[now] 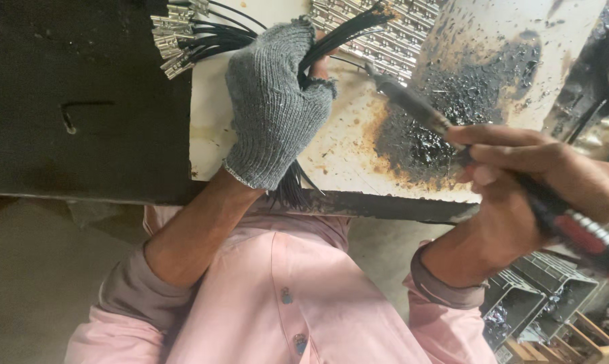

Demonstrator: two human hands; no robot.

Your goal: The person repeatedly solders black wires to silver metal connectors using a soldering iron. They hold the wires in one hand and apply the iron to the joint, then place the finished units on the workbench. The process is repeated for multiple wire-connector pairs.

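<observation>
My left hand [274,108] wears a grey knit glove and is closed around a bundle of thin black wires [341,30]. The wires fan out to the upper left and end in small metal terminals [173,34]; their other ends hang below the glove at the board's edge. My right hand [520,189] is bare and grips a soldering iron [412,104] by its dark and red handle. The iron's tip points up-left, close to my left thumb and the wires held there.
A white, scorched work board [348,152] bears a black burnt patch [453,101]. A stack of shiny metal terminal strips [385,37] lies at the top. A dark tabletop [82,101] spreads to the left. Grey metal trays [527,303] stand at lower right.
</observation>
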